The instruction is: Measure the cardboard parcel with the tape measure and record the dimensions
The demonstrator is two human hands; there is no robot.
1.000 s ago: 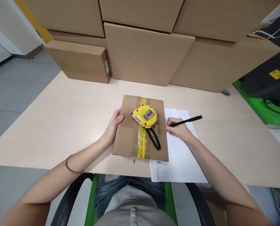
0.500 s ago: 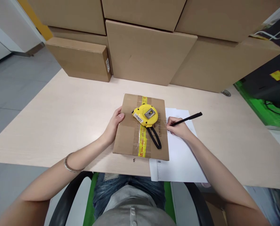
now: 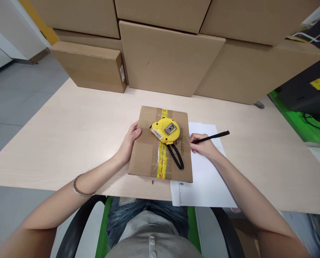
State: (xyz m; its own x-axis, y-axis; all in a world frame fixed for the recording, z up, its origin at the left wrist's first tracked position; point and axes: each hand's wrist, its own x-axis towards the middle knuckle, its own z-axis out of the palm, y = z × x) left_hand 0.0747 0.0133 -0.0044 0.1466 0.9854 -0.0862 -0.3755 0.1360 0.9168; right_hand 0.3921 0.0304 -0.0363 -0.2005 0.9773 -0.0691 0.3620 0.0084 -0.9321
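Note:
A flat cardboard parcel [image 3: 146,154] sealed with yellow printed tape lies on the pale wooden desk [image 3: 68,136] in front of me. A yellow tape measure [image 3: 165,130] with a black wrist loop rests on top of it. My left hand [image 3: 129,142] grips the parcel's left edge, thumb on top. My right hand [image 3: 203,147] holds a black pen [image 3: 212,137] in a writing grip, its tip on the white paper sheet [image 3: 203,179] right beside the parcel's right edge.
Large cardboard boxes [image 3: 170,57] are stacked along the back of the desk, a smaller one [image 3: 88,66] at the left. A green surface with a black cable [image 3: 307,125] lies to the right. Grey floor [image 3: 14,96] is on the left; my chair's armrests show below.
The view shifted slightly. My right hand and the pen moved a little on the sheet; the left hand stays on the parcel's edge.

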